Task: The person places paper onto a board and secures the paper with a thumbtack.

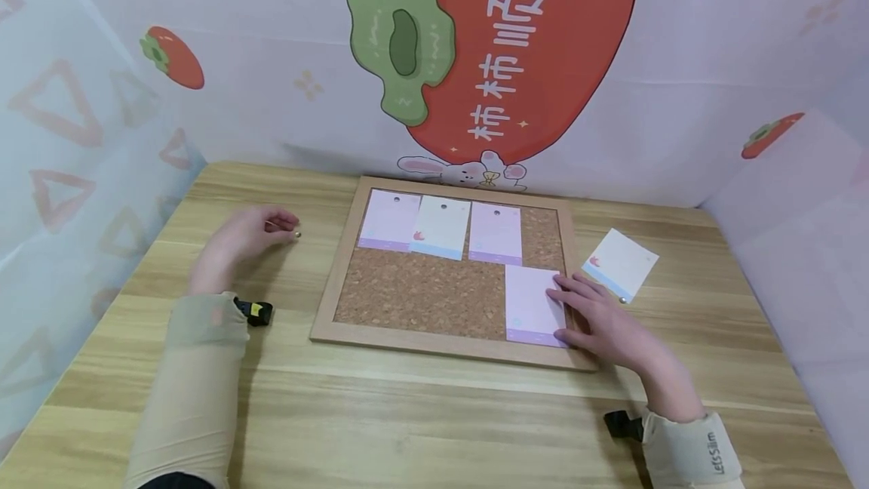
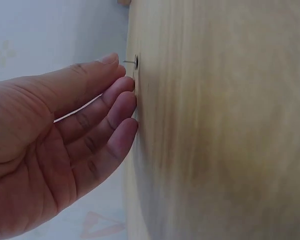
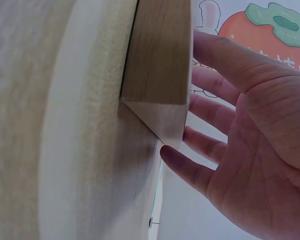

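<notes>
My left hand (image 1: 254,231) is low over the table at left, its fingertips next to a thumbtack (image 1: 297,235). In the left wrist view the thumbtack (image 2: 136,62) sits on its head, pin pointing away from the wood; a small gap separates it from the thumb. On the lower right of the framed corkboard (image 1: 421,296) lies a pink note card (image 1: 532,300). The spread fingertips of my right hand (image 1: 607,323) rest on that card's right edge. The right wrist view shows the right hand (image 3: 255,110) by the frame's corner (image 3: 160,75).
Three more note cards, pink (image 1: 387,221), white (image 1: 437,229) and pink (image 1: 495,232), are tacked along the board's top. Right of the board a white card (image 1: 621,262) lies on the table, a second thumbtack (image 1: 623,300) at its lower corner. A printed cloth (image 1: 271,112) rises behind.
</notes>
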The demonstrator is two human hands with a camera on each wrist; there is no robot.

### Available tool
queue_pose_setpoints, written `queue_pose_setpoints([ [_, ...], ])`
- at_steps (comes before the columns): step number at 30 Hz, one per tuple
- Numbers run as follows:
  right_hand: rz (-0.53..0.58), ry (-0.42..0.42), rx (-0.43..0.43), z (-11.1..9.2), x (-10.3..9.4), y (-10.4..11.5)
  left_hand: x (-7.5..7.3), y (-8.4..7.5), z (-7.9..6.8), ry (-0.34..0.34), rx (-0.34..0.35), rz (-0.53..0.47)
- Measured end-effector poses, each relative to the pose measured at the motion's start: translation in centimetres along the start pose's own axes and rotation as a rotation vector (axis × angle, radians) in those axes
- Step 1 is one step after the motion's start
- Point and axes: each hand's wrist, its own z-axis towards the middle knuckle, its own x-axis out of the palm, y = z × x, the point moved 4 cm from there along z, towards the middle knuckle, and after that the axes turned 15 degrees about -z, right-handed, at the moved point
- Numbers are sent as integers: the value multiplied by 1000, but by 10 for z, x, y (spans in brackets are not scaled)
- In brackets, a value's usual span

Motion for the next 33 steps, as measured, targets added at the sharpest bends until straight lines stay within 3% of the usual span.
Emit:
queue_pose_setpoints([
  [8,19,0,6,-1,-2,2,3,-11,3,11,15,124],
  [16,6,-14,-1,-1,-2,2,3,-14,2,-10,27,178],
  [33,9,-1,12,-1,-1,-1,8,-14,4,-55,9,175],
])
